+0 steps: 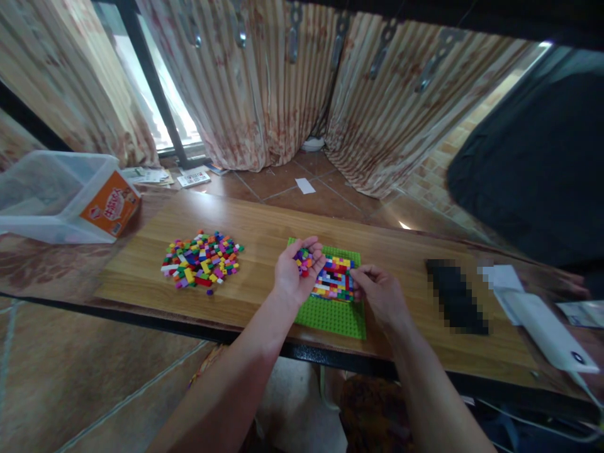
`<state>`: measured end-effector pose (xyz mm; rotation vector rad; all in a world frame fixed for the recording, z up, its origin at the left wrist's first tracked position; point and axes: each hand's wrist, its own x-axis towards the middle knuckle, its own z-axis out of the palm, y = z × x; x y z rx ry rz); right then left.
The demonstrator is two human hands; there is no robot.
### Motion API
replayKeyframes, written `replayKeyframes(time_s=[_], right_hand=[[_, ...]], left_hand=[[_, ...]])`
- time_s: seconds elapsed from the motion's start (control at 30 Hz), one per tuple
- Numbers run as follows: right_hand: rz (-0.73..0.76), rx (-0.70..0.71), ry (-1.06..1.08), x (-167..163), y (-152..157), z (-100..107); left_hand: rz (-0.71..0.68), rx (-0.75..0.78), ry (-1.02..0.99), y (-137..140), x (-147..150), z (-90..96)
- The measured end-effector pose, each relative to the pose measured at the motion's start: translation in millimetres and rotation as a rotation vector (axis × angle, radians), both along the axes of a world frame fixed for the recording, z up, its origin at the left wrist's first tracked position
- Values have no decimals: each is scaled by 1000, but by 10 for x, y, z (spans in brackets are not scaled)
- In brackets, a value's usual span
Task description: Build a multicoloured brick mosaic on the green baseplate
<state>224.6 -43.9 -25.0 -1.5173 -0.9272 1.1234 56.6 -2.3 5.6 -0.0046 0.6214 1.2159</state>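
My left hand (291, 272) is turned palm up, its fingers curled around a small heap of mixed toy bricks (303, 260). It hovers over the left part of a green baseplate (330, 318). On that plate stands a low build of multicoloured bricks (336, 286), with an open space in its middle. My right hand (380, 290) is at the build's right edge, thumb and forefinger pinched together. Whatever lies between those fingertips is too small to make out. Part of the build's left side is hidden behind my left hand.
A loose pile of colourful bricks (202, 261) lies on the wooden board (264, 226) to the left. Beyond it is a clear plastic bin (61, 229) with an orange label. A pixelated dark object (457, 296) and a white device (554, 333) with a cable are at right.
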Motion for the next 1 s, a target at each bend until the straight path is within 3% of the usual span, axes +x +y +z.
replayKeyframes(time_s=[0.33, 0.47, 0.67, 0.8, 1.0], right_hand=[[-21, 1, 126, -40, 1, -21], [-23, 99, 106, 49, 6, 42], [-162, 381, -205, -84, 9, 173], [8, 536, -504, -313, -44, 254], [137, 513, -742, -412, -47, 278]], left_hand=[[-1, 7, 11, 0, -20, -4], [-33, 56, -36, -12, -23, 32], [-194, 122, -96, -84, 29, 96], [-236, 161, -101, -114, 45, 87], [-278, 185, -77, -109, 27, 51]])
